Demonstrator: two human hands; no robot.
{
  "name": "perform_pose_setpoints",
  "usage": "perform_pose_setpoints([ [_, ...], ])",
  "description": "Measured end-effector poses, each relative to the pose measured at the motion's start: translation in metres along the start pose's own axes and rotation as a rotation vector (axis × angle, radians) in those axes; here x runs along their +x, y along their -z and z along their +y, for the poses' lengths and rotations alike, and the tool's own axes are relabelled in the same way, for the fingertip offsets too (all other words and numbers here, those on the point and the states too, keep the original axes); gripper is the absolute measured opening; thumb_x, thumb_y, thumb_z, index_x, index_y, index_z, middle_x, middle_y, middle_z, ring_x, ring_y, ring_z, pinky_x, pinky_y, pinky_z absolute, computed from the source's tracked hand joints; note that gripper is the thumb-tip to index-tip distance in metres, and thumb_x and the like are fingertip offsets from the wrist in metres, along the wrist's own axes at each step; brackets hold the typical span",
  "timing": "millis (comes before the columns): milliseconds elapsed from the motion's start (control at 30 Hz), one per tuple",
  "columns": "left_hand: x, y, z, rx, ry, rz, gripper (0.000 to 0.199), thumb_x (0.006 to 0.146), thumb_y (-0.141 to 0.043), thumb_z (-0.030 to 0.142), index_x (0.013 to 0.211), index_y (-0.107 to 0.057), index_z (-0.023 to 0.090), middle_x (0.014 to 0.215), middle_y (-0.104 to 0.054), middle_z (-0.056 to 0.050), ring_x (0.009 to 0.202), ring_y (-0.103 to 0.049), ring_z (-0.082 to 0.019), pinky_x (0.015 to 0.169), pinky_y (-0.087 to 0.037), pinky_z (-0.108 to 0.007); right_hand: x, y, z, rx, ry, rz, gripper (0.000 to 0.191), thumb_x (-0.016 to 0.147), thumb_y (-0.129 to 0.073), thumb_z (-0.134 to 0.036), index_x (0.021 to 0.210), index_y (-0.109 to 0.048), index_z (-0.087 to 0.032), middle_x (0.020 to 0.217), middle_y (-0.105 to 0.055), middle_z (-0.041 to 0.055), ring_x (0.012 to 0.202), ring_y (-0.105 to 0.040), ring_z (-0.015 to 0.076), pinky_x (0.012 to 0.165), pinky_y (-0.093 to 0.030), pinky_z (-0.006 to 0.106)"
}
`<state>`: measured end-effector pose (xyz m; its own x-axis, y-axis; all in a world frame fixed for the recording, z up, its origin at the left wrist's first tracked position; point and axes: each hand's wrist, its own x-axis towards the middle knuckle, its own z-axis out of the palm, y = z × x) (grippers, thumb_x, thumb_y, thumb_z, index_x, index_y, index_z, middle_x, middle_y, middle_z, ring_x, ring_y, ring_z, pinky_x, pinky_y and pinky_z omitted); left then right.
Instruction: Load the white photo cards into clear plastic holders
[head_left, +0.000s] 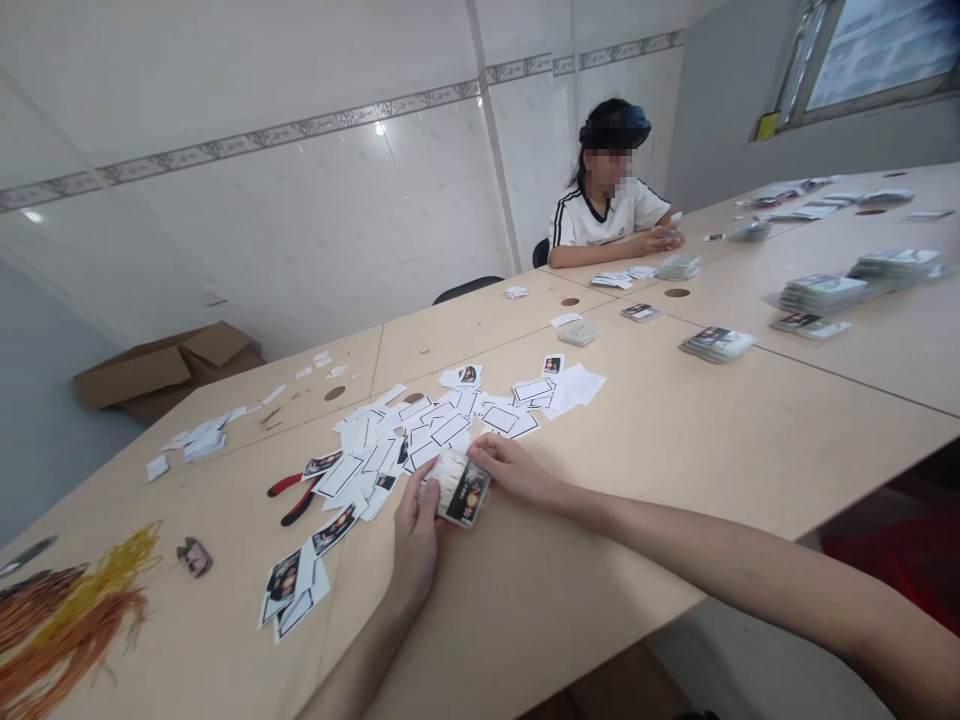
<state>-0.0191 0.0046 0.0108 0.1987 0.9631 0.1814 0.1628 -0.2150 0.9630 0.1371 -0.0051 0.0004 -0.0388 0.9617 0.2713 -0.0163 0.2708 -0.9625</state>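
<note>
Over the near part of the table I hold a small clear plastic box [456,486] with white contents and a dark printed card at its right side. My left hand [417,520] is closed around its left edge, thumb on top. At the box's upper right corner, the fingers of my right hand [514,470] are closed and pressed to the edge; their tips are partly hidden. Just beyond the box spreads a loose pile of white paper cards [375,452], some black-framed, some with dark pictures. Red-and-black handled pliers [298,500] lie partly beneath the pile's left side.
Orange and yellow strands [90,610] and a small pinkish object [194,557] lie at the left. Stacked flat clear packs [718,344] stand on the right of the table [660,440]. A person [607,215] sits across, hands together. A cardboard box [165,370] is beyond the left edge.
</note>
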Motion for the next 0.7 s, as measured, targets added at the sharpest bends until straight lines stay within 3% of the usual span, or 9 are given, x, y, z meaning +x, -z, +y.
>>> perform_pose_setpoints([
  [167, 0.0025, 0.0023, -0.0052, -0.005, -0.026, 0.101, 0.037, 0.076, -0.047, 0.043, 0.104, -0.052, 0.02, 0.102, -0.055, -0.004, 0.093, -0.051, -0.017, 0.072, -0.044, -0.023, -0.0039, -0.0014, -0.0022, -0.139, 0.009, -0.134, 0.034, 0.083, -0.034, -0.045, 0.066, -0.045, -0.017, 0.059, -0.047, -0.0012, 0.054, -0.045, 0.0093, 0.053, -0.036, 0.022],
  [400, -0.001, -0.0027, 0.002, -0.04, 0.032, -0.069, 0.042, 0.076, -0.044, 0.046, 0.107, -0.047, 0.017, 0.068, -0.054, 0.001, 0.05, -0.049, -0.011, 0.043, -0.041, -0.022, -0.0077, -0.0027, -0.008, -0.287, 0.085, 0.023, 0.019, 0.082, -0.04, -0.035, 0.074, -0.043, -0.018, 0.065, -0.045, -0.0019, 0.06, -0.041, 0.0106, 0.054, -0.033, 0.023],
  [500, -0.001, -0.0032, 0.0027, -0.035, 0.045, -0.078, 0.043, 0.075, -0.044, 0.048, 0.106, -0.046, 0.017, 0.06, -0.054, 0.002, 0.046, -0.048, -0.01, 0.045, -0.041, -0.022, -0.0089, -0.0029, -0.0081, -0.306, 0.12, 0.004, 0.013, 0.081, -0.043, -0.031, 0.086, -0.044, -0.019, 0.074, -0.049, 0.0, 0.065, -0.044, 0.0119, 0.058, -0.035, 0.024],
  [700, 0.0011, -0.0001, 0.0018, 0.02, -0.02, -0.006, 0.035, 0.075, -0.045, 0.047, 0.098, -0.051, 0.02, 0.071, -0.055, 0.002, 0.06, -0.052, -0.011, 0.058, -0.044, -0.022, -0.0102, -0.0018, -0.0077, -0.341, 0.128, -0.107, 0.031, 0.074, -0.054, -0.032, 0.1, -0.042, -0.02, 0.073, -0.049, 0.0002, 0.064, -0.045, 0.0126, 0.057, -0.037, 0.025],
])
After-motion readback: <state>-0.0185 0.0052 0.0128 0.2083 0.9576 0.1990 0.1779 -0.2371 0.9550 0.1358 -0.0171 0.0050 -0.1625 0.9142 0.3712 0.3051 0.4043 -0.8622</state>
